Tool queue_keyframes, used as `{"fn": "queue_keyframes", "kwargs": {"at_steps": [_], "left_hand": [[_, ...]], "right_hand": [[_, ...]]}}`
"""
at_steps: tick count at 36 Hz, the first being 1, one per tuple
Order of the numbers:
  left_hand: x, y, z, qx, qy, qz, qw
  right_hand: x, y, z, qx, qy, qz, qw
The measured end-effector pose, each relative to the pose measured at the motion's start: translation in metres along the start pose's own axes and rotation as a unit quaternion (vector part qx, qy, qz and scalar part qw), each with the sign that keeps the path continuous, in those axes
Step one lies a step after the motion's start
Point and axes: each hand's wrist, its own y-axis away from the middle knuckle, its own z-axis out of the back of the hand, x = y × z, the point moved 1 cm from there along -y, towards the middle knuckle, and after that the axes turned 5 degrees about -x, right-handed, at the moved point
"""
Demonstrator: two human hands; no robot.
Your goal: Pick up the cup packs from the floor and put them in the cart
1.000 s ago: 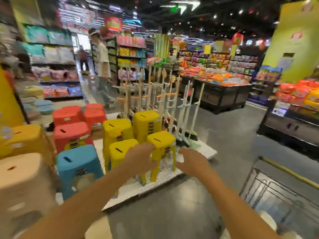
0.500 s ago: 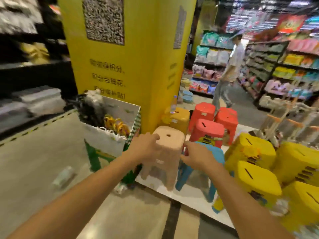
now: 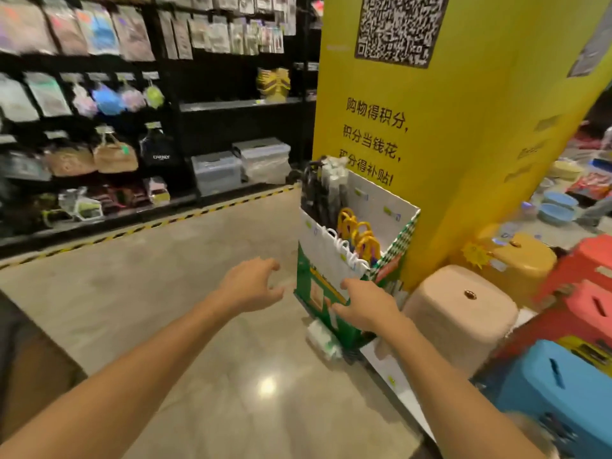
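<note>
A pale, clear-wrapped cup pack [image 3: 320, 339] lies on the floor against the foot of a green and white cardboard display box [image 3: 326, 260]. Part of the pack is hidden behind my right forearm. My right hand [image 3: 366, 304] hovers just above it, in front of the box, with fingers spread and nothing in it. My left hand [image 3: 250, 286] is stretched out over the bare floor to the left of the box, fingers curled apart and empty. The cart is out of view.
The box holds umbrellas and leans by a yellow pillar [image 3: 447, 134]. Plastic stools stand on a white platform at the right: beige [image 3: 460, 313], blue [image 3: 556, 389], red [image 3: 592, 299]. Black shelves [image 3: 132, 127] with hanging goods line the left behind a hazard-striped floor line.
My view has swung left, from the stools and cart to the pillar and display box. Both hands stay outstretched and empty; the cup pack now lies just under my right hand.
</note>
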Motion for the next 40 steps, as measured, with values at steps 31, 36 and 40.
{"fn": "queue_keyframes", "kwargs": {"at_steps": [31, 36, 40], "left_hand": [[0.248, -0.375, -0.069, 0.136, 0.016, -0.035, 0.99], [0.261, -0.459, -0.117, 0.157, 0.015, -0.041, 0.987], [0.278, -0.527, -0.169, 0.158, 0.012, -0.03, 0.987]], "right_hand": [[0.057, -0.335, -0.116, 0.066, -0.041, -0.17, 0.982], [0.034, -0.39, -0.166, 0.076, -0.053, -0.212, 0.973], [0.005, -0.436, -0.216, 0.088, -0.066, -0.245, 0.963]]}}
